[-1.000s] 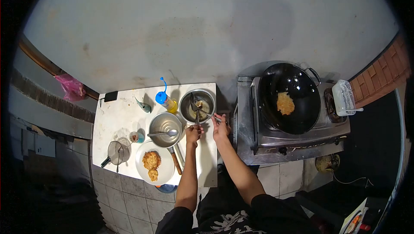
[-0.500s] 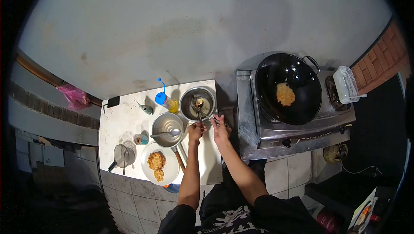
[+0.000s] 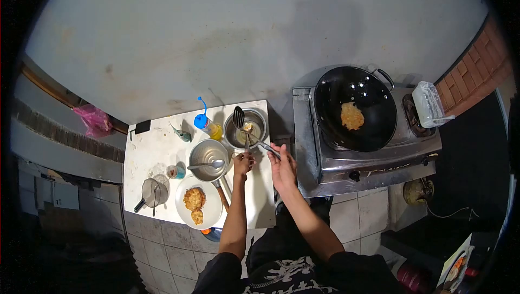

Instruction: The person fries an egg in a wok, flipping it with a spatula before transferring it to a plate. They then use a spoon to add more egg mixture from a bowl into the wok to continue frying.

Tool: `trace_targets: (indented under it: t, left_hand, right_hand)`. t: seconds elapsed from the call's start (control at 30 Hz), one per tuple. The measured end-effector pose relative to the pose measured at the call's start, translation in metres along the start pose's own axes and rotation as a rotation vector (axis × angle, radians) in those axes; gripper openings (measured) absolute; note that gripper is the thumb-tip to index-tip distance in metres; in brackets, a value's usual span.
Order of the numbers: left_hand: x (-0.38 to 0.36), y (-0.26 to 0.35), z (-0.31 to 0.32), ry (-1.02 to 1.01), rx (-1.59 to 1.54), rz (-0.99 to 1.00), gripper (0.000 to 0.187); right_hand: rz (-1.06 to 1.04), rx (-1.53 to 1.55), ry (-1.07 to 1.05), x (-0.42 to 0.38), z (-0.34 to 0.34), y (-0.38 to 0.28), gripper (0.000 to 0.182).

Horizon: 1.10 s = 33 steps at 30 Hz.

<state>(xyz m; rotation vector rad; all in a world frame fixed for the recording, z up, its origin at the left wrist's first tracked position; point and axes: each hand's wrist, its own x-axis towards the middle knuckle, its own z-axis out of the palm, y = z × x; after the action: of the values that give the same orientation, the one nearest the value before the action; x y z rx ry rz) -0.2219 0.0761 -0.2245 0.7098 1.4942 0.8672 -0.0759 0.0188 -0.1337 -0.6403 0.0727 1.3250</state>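
My left hand [image 3: 244, 165] is closed around the handle of a spoon [image 3: 247, 141], whose far end is over the metal bowl [image 3: 263, 138]. Some pale batter [image 3: 248, 126] shows near its tip. In my right hand [image 3: 283, 168] is the long handle of a slotted spatula [image 3: 239, 117]; its black head slants across the bowl's left rim. Just left of the bowl, a metal saucepan [image 3: 201, 153] with a wooden handle has a large spoon [image 3: 216, 163] resting across it. A golden fritter [image 3: 352, 116] lies in the black wok [image 3: 374, 137] to the right.
The wok sits on a steel gas stove [image 3: 309, 158]. A white plate [image 3: 213, 210] holds browned fritters [image 3: 194, 198]. Also on the white table [image 3: 260, 202] are a blue-capped oil bottle [image 3: 214, 130], a glass jar [image 3: 174, 172] and a strainer [image 3: 154, 193]. A white container [image 3: 428, 104] stands beyond the wok.
The slotted spatula's head has risen from inside the bowl to above its left rim. Both hands stay close to the bowl. The whole view has shifted slightly.
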Motion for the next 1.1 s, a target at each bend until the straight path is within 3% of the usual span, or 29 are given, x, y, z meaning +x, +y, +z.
trace_targets:
  t: [0.2, 0.43, 0.5, 0.63, 0.87, 1.1]
  left_hand:
    - [0.000, -0.002, -0.003, -0.003, 0.028, 0.000, 0.020]
    - [-0.042, 0.032, -0.002, -0.199, 0.199, -0.097, 0.024]
    - [-0.058, 0.053, 0.006, -0.283, 0.277, -0.087, 0.028]
    - [-0.096, 0.102, 0.032, -0.433, 0.324, 0.097, 0.039]
    - [-0.157, 0.162, 0.101, -0.521, 0.380, 0.351, 0.043]
    - [-0.145, 0.153, 0.151, -0.426, 0.547, 0.482, 0.041]
  right_hand:
    - [-0.246, -0.168, -0.407, -0.067, 0.046, -0.091, 0.020]
    - [-0.501, -0.284, -0.335, -0.107, 0.048, -0.194, 0.020]
    - [-0.670, -0.425, -0.359, -0.110, 0.042, -0.224, 0.021]
    - [-0.874, -0.731, -0.240, -0.124, 0.036, -0.279, 0.018]
    - [-0.843, -1.145, -0.107, -0.099, 0.014, -0.331, 0.014]
    - [-0.709, -1.120, -0.143, -0.020, -0.020, -0.315, 0.014]
